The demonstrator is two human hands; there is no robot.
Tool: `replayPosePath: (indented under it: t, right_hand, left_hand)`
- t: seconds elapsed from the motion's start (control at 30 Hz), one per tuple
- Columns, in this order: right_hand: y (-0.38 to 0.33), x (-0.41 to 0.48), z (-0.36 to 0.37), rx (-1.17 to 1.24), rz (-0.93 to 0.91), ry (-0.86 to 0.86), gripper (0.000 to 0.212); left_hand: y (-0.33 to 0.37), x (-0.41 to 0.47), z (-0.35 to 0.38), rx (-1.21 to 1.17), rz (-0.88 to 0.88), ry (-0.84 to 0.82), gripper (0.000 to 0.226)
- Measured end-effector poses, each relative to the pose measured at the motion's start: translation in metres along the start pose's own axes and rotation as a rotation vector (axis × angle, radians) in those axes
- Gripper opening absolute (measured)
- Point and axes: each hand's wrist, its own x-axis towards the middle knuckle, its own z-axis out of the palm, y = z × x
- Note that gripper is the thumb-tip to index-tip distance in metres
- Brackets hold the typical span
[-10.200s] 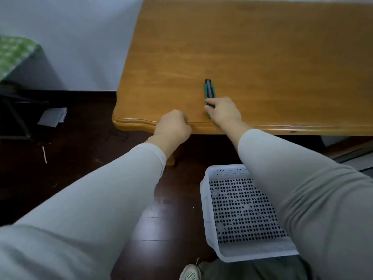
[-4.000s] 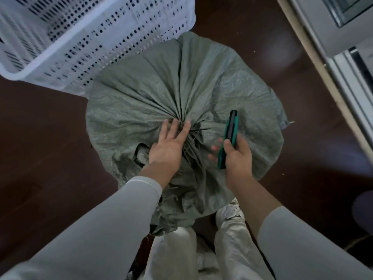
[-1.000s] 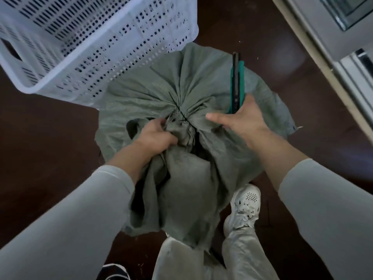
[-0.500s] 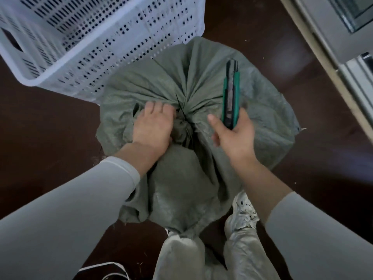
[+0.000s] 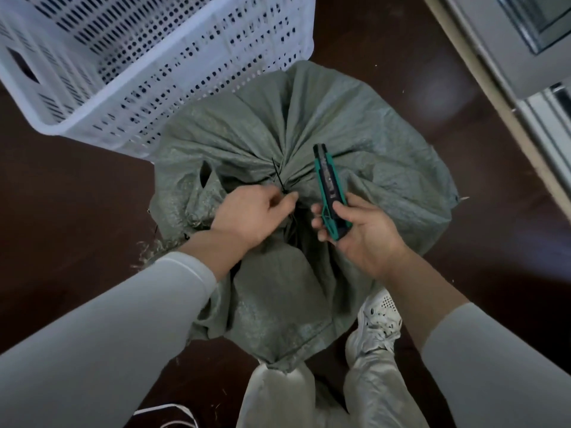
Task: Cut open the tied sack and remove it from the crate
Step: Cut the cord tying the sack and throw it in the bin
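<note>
Dark, glossy wood floor [image 5: 386, 41] with soft glare — a pale grey frame [image 5: 482, 32] at upper right.

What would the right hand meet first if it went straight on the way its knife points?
Probably the gathered folds of the sack, just beyond the tip of the knife. The right hand holds it above them, so depth is unclear. Passing over them, it would reach the wall of the white crate.

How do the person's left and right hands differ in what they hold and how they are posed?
The left hand pinches the black tie at the neck of the sack; the right hand grips a teal knife. The left hand shows its back, the right hand its palm. Both are over the gathered neck.
</note>
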Motion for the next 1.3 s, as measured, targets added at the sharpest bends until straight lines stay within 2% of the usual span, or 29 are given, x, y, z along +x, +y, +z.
replayPosePath:
  t: [0.1,0.27,0.43,0.63,0.73,0.87,0.97,1.03,1.23,1.3]
  right_hand:
    - [-0.006,-0.008,-0.001,0.010,-0.023,-0.025,0.023]
    - [-0.012,-0.002,-0.006,-0.063,-0.051,0.051,0.016]
    - [-0.011,0.003,-0.010,-0.069,-0.049,0.051,0.024]
    - [-0.007,0.007,-0.009,-0.239,-0.063,0.284,0.028]
    - [-0.009,0.009,-0.009,-0.311,-0.043,0.348,0.027]
    - [-0.008,0.011,-0.006,-0.345,-0.048,0.274,0.029]
    - [-0.011,0.009,-0.005,-0.133,-0.039,0.064,0.022]
    - [-0.013,0.008,-0.005,-0.057,-0.030,0.016,0.018]
    - [-0.016,0.011,0.002,-0.108,-0.153,0.195,0.012]
    - [-0.015,0.012,0.001,-0.137,-0.168,0.206,0.013]
  left_hand:
    - [0.007,0.000,0.010,-0.013,-0.041,0.074,0.033]
    - [0.012,-0.004,0.022,-0.009,-0.073,0.118,0.029]
    - [0.016,0.000,0.024,-0.002,-0.109,0.132,0.028]
    - [0.019,0.004,0.025,0.016,-0.135,0.129,0.028]
    - [0.020,0.005,0.026,0.009,-0.145,0.128,0.028]
    - [0.020,0.007,0.025,0.002,-0.151,0.123,0.028]
    - [0.020,0.007,0.026,-0.004,-0.161,0.115,0.028]
    - [0.021,0.008,0.026,-0.003,-0.160,0.106,0.027]
    - [0.020,0.009,0.027,-0.001,-0.165,0.095,0.028]
    - [0.021,0.009,0.027,0.002,-0.169,0.100,0.027]
